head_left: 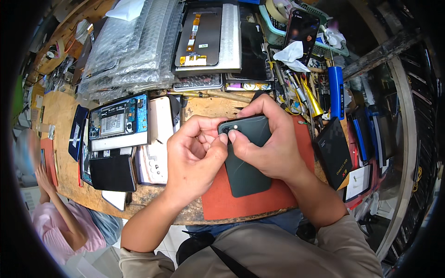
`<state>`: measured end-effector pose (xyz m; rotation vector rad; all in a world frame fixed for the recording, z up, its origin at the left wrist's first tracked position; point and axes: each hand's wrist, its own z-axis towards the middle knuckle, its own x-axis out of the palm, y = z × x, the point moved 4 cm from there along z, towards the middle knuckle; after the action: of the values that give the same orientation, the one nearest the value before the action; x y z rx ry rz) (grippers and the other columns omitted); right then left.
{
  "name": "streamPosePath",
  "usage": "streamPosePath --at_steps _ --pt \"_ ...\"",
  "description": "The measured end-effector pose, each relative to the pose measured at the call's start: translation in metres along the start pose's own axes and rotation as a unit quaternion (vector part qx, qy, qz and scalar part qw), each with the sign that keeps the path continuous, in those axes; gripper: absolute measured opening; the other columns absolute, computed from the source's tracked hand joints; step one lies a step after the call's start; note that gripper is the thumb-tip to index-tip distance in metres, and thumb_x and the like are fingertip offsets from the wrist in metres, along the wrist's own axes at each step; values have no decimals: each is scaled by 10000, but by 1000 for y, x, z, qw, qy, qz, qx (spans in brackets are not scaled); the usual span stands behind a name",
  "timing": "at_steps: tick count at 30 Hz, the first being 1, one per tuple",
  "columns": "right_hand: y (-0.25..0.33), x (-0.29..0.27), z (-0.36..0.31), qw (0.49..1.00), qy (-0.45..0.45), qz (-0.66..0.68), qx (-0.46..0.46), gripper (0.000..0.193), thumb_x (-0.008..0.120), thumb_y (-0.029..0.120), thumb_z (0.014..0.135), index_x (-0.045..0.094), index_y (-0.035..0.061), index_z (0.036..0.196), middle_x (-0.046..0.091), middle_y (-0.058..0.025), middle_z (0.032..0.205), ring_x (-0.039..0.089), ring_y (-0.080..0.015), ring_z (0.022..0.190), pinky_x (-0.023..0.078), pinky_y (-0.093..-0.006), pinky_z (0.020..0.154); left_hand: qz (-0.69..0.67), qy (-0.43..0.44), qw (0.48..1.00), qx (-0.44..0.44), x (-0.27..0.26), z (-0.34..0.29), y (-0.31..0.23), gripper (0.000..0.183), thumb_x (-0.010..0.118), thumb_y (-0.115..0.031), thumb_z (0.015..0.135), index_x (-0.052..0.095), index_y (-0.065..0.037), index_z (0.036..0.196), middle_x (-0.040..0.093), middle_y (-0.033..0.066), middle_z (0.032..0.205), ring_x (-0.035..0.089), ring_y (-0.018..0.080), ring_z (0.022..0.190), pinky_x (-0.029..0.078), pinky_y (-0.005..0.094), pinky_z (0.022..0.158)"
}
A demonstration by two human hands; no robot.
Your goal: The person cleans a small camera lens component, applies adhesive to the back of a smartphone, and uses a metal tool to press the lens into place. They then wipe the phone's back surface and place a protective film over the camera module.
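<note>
A dark green smartphone (248, 171) is held back side up over a reddish-brown mat (215, 204). My left hand (197, 157) grips its upper left corner, fingers curled at the edge and thumb beside the camera lenses (226, 132). Around the phone's upper right part my right hand (269, 139) is closed, its thumb pressing close to the same lenses and its index finger over the top edge. Both thumb tips nearly meet there. The phone's front faces down and is hidden.
Left of the mat lie an opened tablet-like device (118, 120) and a black phone (112, 172). Bubble-wrap packs (134, 46) and a screen panel (199, 37) fill the back. Blue tool (335, 92), black box (336, 153) at right. Another person (69, 227) sits at far left.
</note>
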<state>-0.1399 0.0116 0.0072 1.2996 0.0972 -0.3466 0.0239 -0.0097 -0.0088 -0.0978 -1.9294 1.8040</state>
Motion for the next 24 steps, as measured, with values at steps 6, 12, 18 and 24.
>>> streamPosePath --at_steps 6,12,18,24 --pt "3 -1 -4 999 17 2 37 309 760 38 780 570 23 1024 569 -24 963 554 -70 899 474 -248 786 5 16 1000 2 2 0 -2 255 601 89 973 613 69 1227 704 66 1061 647 50 895 528 214 794" --pt "0 -3 -2 999 -4 26 47 331 792 114 753 579 17 988 653 -86 895 649 -158 852 523 -317 767 -12 33 999 -32 -3 0 -2 237 617 33 1001 636 56 1236 713 36 983 623 30 795 499 195 680" --pt "2 -2 -1 999 -4 27 43 310 784 94 760 578 6 975 649 -84 892 637 -151 846 518 -313 766 26 29 999 -30 -6 2 -1 234 632 -2 1011 654 55 1236 707 20 881 599 27 698 480 196 594" --pt "0 -2 -2 999 -8 21 33 313 784 97 757 582 4 977 648 -83 889 639 -153 845 516 -311 767 28 18 999 -25 -4 1 -2 219 615 19 1008 649 59 1220 707 26 909 600 24 711 486 193 613"
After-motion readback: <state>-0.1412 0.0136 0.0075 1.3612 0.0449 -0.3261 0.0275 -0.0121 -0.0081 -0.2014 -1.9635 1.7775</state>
